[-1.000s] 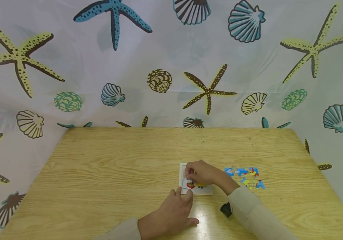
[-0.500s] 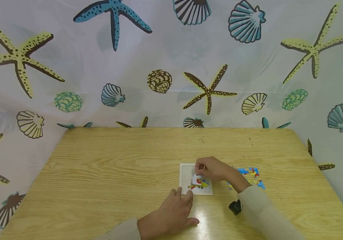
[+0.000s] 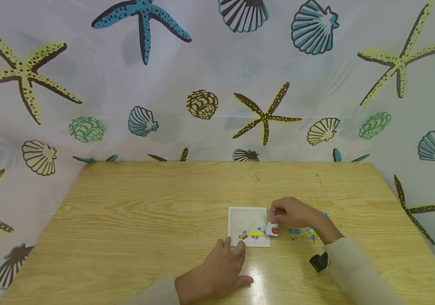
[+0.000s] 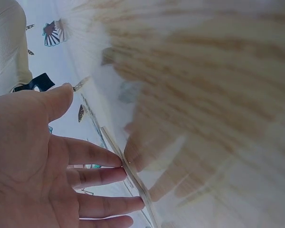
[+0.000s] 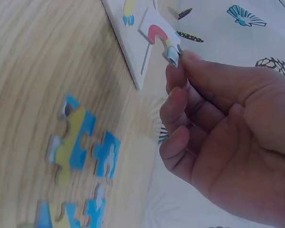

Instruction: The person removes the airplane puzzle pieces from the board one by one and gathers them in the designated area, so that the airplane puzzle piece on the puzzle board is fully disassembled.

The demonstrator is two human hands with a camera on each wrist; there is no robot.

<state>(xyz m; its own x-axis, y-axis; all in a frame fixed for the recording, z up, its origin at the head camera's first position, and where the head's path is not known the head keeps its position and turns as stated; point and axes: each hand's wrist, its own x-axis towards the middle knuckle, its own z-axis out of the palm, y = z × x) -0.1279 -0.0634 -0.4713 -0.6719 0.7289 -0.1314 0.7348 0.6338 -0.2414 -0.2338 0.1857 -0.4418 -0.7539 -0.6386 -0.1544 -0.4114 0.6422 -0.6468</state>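
Observation:
A square white puzzle tray (image 3: 229,222) lies on the table, with a few joined pieces (image 3: 256,233) along its near right part, yellow, red and white. Fingers fairly straight, my left hand (image 3: 217,269) touches the tray's near edge with its fingertips; the left wrist view shows those fingertips against the thin rim (image 4: 140,187). My right hand (image 3: 295,212) pinches a white puzzle piece (image 3: 272,229) with a red curve between thumb and forefinger. It hangs tilted by the tray's right edge. In the right wrist view the piece (image 5: 157,33) is off the table.
Several loose blue and yellow puzzle pieces (image 3: 299,234) lie right of the tray, partly hidden under my right forearm. A black strap-like object (image 3: 319,262) sits at my right wrist. A curtain printed with shells and starfish (image 3: 202,140) borders the wooden table (image 3: 145,203).
My right hand has moved right with the white and red piece, from over the tray to its right edge, uncovering the tray's inside. The left hand has stayed in place.

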